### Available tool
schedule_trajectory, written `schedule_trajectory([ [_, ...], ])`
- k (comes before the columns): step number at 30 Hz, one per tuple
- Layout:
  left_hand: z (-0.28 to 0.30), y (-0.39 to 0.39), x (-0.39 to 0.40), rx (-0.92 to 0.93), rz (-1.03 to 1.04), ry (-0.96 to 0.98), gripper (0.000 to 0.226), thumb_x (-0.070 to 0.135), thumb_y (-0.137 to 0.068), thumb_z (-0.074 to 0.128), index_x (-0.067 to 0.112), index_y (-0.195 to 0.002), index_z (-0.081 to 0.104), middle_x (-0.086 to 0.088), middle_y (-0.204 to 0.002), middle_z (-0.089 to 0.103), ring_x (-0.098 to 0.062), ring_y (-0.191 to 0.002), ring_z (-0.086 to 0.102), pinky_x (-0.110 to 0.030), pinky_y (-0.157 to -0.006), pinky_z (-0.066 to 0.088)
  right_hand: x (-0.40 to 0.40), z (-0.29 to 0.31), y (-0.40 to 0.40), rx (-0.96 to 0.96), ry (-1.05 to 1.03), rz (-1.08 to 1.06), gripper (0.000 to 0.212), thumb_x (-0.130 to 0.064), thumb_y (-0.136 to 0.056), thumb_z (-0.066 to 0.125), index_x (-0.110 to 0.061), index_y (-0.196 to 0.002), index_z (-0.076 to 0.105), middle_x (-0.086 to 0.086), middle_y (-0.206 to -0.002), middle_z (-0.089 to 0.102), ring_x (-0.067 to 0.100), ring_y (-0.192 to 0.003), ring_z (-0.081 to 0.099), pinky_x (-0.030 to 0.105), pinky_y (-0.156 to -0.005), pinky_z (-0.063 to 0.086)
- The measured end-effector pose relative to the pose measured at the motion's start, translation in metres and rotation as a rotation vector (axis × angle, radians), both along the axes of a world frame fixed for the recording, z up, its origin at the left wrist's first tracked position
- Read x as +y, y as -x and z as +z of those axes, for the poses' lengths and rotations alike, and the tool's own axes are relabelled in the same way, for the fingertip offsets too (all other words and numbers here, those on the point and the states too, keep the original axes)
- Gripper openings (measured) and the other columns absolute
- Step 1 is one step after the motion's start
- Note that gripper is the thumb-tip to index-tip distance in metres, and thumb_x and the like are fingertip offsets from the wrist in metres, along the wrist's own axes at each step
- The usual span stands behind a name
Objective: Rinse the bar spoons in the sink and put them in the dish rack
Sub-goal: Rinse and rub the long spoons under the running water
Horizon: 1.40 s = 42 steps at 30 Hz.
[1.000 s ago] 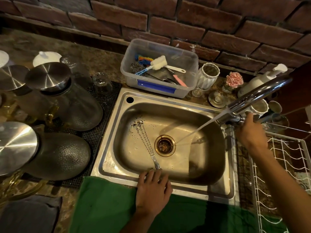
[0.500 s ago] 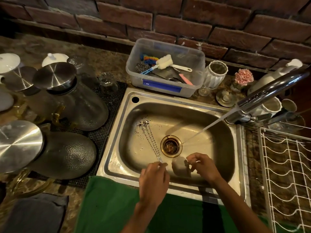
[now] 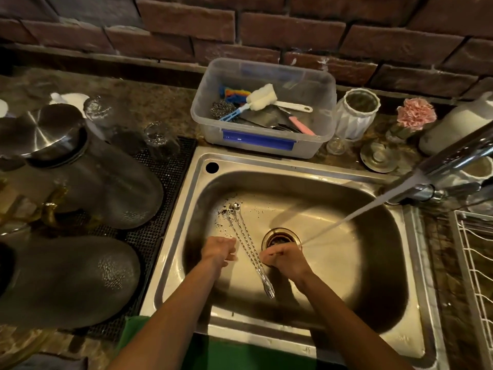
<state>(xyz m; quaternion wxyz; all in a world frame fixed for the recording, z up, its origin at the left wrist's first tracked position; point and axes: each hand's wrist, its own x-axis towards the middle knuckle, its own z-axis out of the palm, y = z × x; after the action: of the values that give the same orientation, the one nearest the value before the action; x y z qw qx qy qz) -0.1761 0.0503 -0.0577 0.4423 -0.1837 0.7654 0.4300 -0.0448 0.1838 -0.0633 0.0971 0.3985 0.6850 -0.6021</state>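
Observation:
Several twisted-stem bar spoons lie together on the floor of the steel sink, bowls toward the far left among dark specks, fork ends nearer me. My left hand is down in the basin just left of the stems, fingers curled, fingertips close to them. My right hand sits just right of the stems beside the drain, fingers curled with nothing seen in them. Water runs from the faucet and lands by my right hand. The white wire dish rack is at the right edge.
A clear plastic tub of brushes and scourers stands behind the sink. Glass pitchers with steel lids lie on a black mat to the left. A green cloth covers the front edge. A white vase and pink flower stand at back right.
My right hand left the faucet handle and came down into the sink; my left hand moved off the front rim into the basin. Both now flank the spoons. The view moved closer.

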Motion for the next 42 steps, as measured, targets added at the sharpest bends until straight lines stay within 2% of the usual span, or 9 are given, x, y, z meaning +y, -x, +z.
schedule_trajectory([
  [2,-0.008,0.003,0.003,-0.030,0.002,-0.003,0.026,0.020,-0.093,0.068,0.003,-0.112,0.066,-0.010,-0.091,0.072,-0.020,-0.065,0.066,-0.029,-0.057,0.044,-0.002,-0.012,0.007,0.011,-0.003,0.052,0.012,0.015,-0.080,0.068,0.021,-0.091,0.071,0.011,-0.080,0.077,-0.010,-0.058,0.065,0.002,-0.057,0.047],
  [5,-0.016,0.005,0.006,-0.068,0.022,-0.016,0.027,0.018,-0.092,0.069,0.001,-0.112,0.067,-0.015,-0.099,0.074,-0.022,-0.064,0.067,-0.028,-0.054,0.044,-0.009,-0.026,0.014,-0.070,-0.114,0.149,0.012,-0.003,-0.079,0.078,-0.001,-0.091,0.080,0.008,-0.092,0.079,-0.010,-0.064,0.062,-0.003,-0.058,0.041],
  [12,-0.031,0.018,0.019,-0.054,-0.053,0.045,0.014,0.016,-0.089,0.074,0.004,-0.090,0.067,-0.007,-0.070,0.068,-0.018,-0.047,0.063,-0.022,-0.049,0.039,-0.019,-0.039,0.032,-0.112,-0.240,0.178,0.002,-0.017,-0.077,0.082,-0.019,-0.076,0.082,-0.005,-0.078,0.078,0.004,-0.071,0.069,0.030,-0.076,0.058],
  [16,-0.040,0.022,0.020,-0.025,-0.073,0.063,0.006,0.002,-0.090,0.067,-0.003,-0.089,0.070,-0.010,-0.066,0.068,-0.019,-0.038,0.060,-0.009,-0.030,0.027,-0.022,-0.041,0.038,-0.137,-0.305,0.202,0.010,-0.017,-0.080,0.078,-0.022,-0.072,0.081,-0.007,-0.076,0.078,0.004,-0.070,0.069,0.031,-0.073,0.060],
  [24,-0.039,0.019,0.021,0.033,-0.082,0.072,0.011,0.002,-0.084,0.070,0.002,-0.073,0.068,-0.008,-0.061,0.066,-0.012,-0.033,0.053,-0.006,-0.031,0.024,-0.029,-0.035,0.041,-0.199,-0.355,0.233,0.012,-0.014,-0.077,0.072,-0.022,-0.071,0.080,-0.008,-0.074,0.076,0.006,-0.069,0.066,0.032,-0.071,0.058],
  [29,-0.020,0.017,0.017,0.073,-0.085,0.001,0.014,0.002,-0.085,0.066,0.004,-0.071,0.064,-0.006,-0.057,0.057,-0.010,-0.037,0.048,-0.009,-0.030,0.025,-0.027,-0.022,0.041,-0.105,-0.231,0.161,0.013,-0.012,-0.075,0.076,-0.021,-0.066,0.078,-0.012,-0.064,0.070,0.004,-0.068,0.067,0.030,-0.073,0.056],
  [33,0.001,0.015,0.017,0.048,-0.038,-0.179,0.006,0.006,-0.091,0.064,0.005,-0.085,0.066,-0.011,-0.076,0.065,-0.015,-0.061,0.058,-0.020,-0.056,0.049,-0.016,0.001,0.035,-0.049,-0.017,0.034,0.022,-0.008,-0.077,0.073,-0.022,-0.061,0.075,-0.011,-0.064,0.072,0.001,-0.069,0.067,0.021,-0.070,0.051],
  [37,0.024,0.006,0.026,-0.054,0.037,-0.382,0.013,0.006,-0.095,0.061,-0.002,-0.104,0.063,-0.023,-0.100,0.075,-0.032,-0.093,0.074,-0.030,-0.076,0.062,-0.003,0.025,0.019,0.050,0.262,-0.089,0.009,-0.009,-0.086,0.069,-0.004,-0.082,0.075,0.011,-0.077,0.071,0.020,-0.073,0.066,0.038,-0.077,0.057],
  [42,0.050,-0.011,0.046,-0.162,0.118,-0.643,0.020,0.000,-0.097,0.057,-0.002,-0.116,0.054,-0.028,-0.100,0.074,-0.036,-0.088,0.076,-0.033,-0.067,0.063,0.018,0.051,-0.009,0.171,0.640,-0.196,0.024,-0.009,-0.094,0.063,0.007,-0.110,0.068,0.023,-0.102,0.073,0.025,-0.082,0.073,0.036,-0.075,0.064],
])
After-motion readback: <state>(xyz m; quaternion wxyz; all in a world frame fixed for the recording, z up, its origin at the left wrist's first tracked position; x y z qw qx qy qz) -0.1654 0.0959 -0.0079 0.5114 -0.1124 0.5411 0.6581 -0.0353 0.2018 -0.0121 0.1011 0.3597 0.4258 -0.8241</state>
